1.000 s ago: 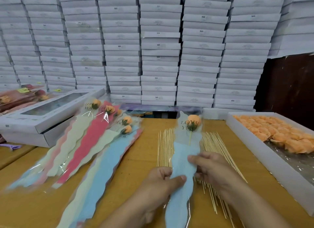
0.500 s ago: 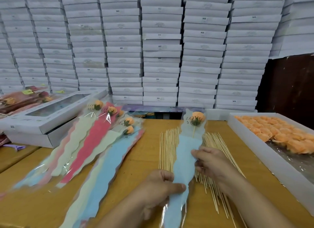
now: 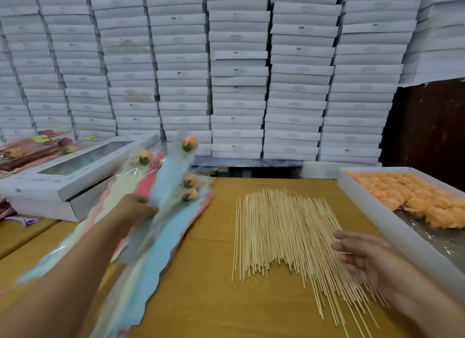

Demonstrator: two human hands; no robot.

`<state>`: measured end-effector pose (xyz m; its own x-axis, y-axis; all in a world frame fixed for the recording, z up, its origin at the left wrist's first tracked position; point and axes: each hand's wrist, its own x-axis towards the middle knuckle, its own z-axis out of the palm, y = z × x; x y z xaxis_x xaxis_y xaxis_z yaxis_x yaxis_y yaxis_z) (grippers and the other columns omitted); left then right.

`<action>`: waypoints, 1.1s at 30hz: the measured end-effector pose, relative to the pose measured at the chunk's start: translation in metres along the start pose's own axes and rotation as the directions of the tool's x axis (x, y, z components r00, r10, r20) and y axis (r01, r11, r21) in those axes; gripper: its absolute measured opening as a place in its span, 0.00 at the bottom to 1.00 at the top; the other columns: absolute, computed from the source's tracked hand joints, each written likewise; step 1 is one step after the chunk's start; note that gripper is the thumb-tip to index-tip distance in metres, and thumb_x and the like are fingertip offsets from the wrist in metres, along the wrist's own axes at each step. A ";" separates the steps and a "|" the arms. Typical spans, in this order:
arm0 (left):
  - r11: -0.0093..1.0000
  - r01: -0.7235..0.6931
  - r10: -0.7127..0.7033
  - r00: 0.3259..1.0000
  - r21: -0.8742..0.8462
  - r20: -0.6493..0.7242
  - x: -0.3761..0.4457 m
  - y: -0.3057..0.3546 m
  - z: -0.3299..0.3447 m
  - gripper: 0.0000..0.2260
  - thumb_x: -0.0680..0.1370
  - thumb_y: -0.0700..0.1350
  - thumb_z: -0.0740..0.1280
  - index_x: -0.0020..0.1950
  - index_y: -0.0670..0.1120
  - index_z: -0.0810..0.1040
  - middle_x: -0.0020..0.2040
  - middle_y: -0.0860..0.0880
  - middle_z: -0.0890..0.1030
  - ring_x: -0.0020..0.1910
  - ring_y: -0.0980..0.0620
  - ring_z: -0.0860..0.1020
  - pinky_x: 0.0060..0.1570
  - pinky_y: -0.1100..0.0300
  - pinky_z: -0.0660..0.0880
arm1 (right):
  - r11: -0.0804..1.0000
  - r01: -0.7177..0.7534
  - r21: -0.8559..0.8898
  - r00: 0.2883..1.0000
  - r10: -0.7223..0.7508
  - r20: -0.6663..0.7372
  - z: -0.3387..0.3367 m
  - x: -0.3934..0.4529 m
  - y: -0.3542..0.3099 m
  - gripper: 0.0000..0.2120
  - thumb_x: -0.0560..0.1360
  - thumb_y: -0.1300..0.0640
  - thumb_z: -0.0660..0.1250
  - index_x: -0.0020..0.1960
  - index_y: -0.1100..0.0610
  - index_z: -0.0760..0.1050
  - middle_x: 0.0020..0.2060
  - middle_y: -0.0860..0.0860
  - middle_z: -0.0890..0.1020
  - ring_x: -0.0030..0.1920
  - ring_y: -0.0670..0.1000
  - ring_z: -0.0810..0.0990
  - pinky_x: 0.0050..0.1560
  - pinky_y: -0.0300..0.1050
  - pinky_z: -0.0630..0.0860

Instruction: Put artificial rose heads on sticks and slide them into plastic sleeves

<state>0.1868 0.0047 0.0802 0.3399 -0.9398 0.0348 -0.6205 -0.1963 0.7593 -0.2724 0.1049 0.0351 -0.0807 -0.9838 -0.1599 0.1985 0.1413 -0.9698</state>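
1. Left hand (image 3: 137, 206) gripping a sleeved rose (image 3: 189, 143) at mid-sleeve, fingers curled round the film, head end pointing up and away.
2. Blurred, that sleeve (image 3: 166, 184); held just above the pile (image 3: 141, 239) of finished ones fanned across the left of the table (image 3: 201, 274). Touching the pile or not: cannot tell.
3. Right hand (image 3: 362, 254) loose and empty, fingers relaxed and apart, hovering at the near right edge of the sticks (image 3: 281, 232).
4. Sticks spread in a thin fan at table centre, tips away, butts toward the body.
5. Tray (image 3: 392, 227) along the right edge, orange heads (image 3: 412, 199) packed in its far half, clear film showing in the near half.
6. Handling, by judgement: sleeve feather-light, floppy and slick, likely to buckle or slide if pinched at one end. Best taken at the middle, over the stick inside, as now.
7. Sticks stiff but thin, apt to roll and to come up in twos. Better pinched singly near the butt.
8. Heads soft and crushable. Light hold at the base, not on the petals.
9. Probably one unit finished and heading for the pile, with a fresh stick next for the right hand.
10. Behind: wall of stacked white boxes (image 3: 236, 73); windowed box (image 3: 83, 166) at far left.
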 end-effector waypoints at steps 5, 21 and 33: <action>0.963 0.113 -0.102 0.993 0.245 -0.059 0.018 -0.050 -0.011 0.08 0.77 0.41 0.72 0.53 0.38 0.80 0.48 0.41 0.78 0.46 0.44 0.74 0.47 0.54 0.70 | 0.999 -0.012 0.053 0.999 0.015 -0.049 -0.022 -0.007 -0.004 0.10 0.79 0.66 0.63 0.57 0.63 0.80 0.39 0.56 0.86 0.33 0.49 0.81 0.28 0.36 0.78; 0.743 -0.067 0.076 0.997 0.666 0.016 0.029 -0.096 0.028 0.25 0.84 0.60 0.45 0.80 0.54 0.53 0.82 0.47 0.48 0.80 0.39 0.47 0.76 0.39 0.49 | 0.994 -0.010 0.107 0.995 0.021 -0.096 -0.027 -0.011 -0.001 0.09 0.78 0.68 0.62 0.55 0.65 0.78 0.35 0.55 0.85 0.26 0.46 0.80 0.25 0.35 0.77; 0.909 -0.255 0.294 0.953 0.328 -0.074 -0.036 0.025 0.075 0.21 0.84 0.50 0.58 0.75 0.45 0.69 0.73 0.41 0.72 0.70 0.41 0.71 0.69 0.49 0.66 | 0.987 0.129 -0.094 0.982 -0.140 -0.129 -0.009 -0.032 -0.023 0.09 0.79 0.67 0.64 0.55 0.62 0.80 0.40 0.56 0.87 0.30 0.46 0.81 0.28 0.34 0.78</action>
<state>0.1059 0.0125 0.0488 0.1936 -0.9326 0.3045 -0.8830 -0.0303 0.4685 -0.2831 0.1342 0.0609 -0.2335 -0.9713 -0.0447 0.0934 0.0234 -0.9954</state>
